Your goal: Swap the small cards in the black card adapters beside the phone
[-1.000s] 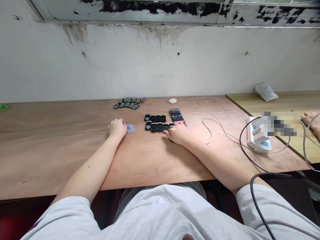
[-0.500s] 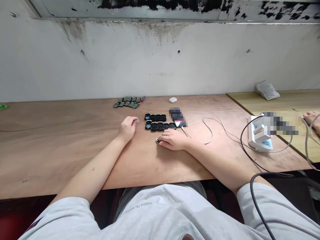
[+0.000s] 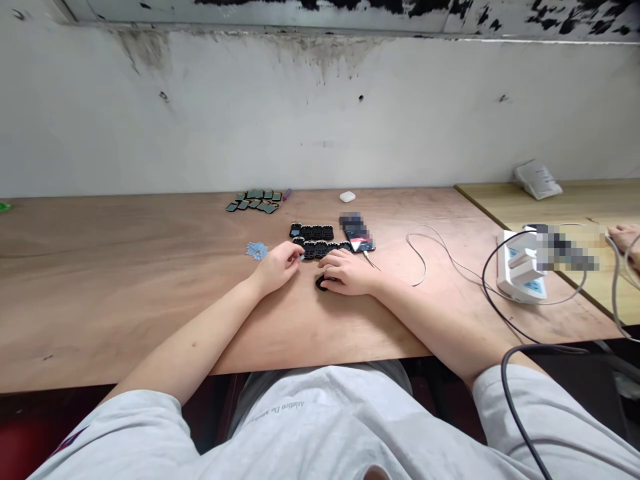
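My left hand (image 3: pixel 279 268) is closed in a pinch on a small light-blue piece (image 3: pixel 301 256), just at the left end of the nearer row of black plastic casings (image 3: pixel 321 249). Under the fingers of my right hand (image 3: pixel 347 272) is a single black casing (image 3: pixel 324 283), gripped near the tabletop in front of that row. Behind it lies a second row of black casings (image 3: pixel 317 233), with a pale blue piece in its leftmost one. A small heap of light-blue pieces (image 3: pixel 257 251) sits left of my left hand. My right fingertips partly hide the casing.
Grey-green screen modules (image 3: pixel 255 203) lie near the wall beside a small screwdriver (image 3: pixel 287 195). A white case (image 3: pixel 347 197) and a cabled phone (image 3: pixel 358 235) are behind my right hand. Rightward stand a white power strip (image 3: pixel 520 283), cables and another person's hand (image 3: pixel 625 237).
My left hand has moved right to the nearer row of casings, uncovering the heap of blue pieces. The casing in my right hand has turned and now shows its black side.
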Motion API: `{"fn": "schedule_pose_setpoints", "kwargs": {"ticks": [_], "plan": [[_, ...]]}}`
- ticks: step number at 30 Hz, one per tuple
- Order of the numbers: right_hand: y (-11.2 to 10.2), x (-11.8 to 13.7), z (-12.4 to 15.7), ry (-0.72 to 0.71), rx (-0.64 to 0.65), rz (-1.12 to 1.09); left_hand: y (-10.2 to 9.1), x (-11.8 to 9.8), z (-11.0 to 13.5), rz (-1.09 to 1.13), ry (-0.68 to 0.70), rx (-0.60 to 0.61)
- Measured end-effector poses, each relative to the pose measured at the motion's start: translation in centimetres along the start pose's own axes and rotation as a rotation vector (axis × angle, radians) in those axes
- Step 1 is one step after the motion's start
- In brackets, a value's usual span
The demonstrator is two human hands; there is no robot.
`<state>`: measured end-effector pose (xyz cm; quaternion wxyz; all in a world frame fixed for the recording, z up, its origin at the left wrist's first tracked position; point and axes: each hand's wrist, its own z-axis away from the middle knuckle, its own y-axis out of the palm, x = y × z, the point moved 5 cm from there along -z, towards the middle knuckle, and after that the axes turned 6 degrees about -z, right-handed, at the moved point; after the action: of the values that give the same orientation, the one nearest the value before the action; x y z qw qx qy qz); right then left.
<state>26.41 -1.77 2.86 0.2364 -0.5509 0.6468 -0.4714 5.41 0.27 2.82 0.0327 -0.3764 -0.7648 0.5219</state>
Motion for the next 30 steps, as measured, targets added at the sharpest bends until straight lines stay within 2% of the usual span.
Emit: {"fn": "schedule_pose_setpoints", "kwargs": {"ticks": [3,9,15,20,24,30], "plan": [[-0.2,-0.2,0.1,-0.010,-0.005,-0.048,0.1,0.2,0.0,0.014,-0.002,0.000],[0.4,-0.5,0.2,0.013,0.089,-0.088,0.2,-0.3,0.1,0.092,-0.054,-0.003],[0.7,-0.7,-0.1,0.036,0.069,-0.037,1.0,-1.4,0.3,0.234,-0.136,0.109],[0.6,-1.0,-0.1,0.057,0.057,-0.078,2.0,-2.2,0.2,0.318,-0.101,0.146],[0.7,-1.0,0.0,0.039,0.039,-0.073,2.8,-2.7,0.1,0.232,-0.020,0.135],[0.9,-1.1,0.0,0.024,0.031,-0.076,2.3,-2.9,0.1,0.227,0.004,0.132]]}}
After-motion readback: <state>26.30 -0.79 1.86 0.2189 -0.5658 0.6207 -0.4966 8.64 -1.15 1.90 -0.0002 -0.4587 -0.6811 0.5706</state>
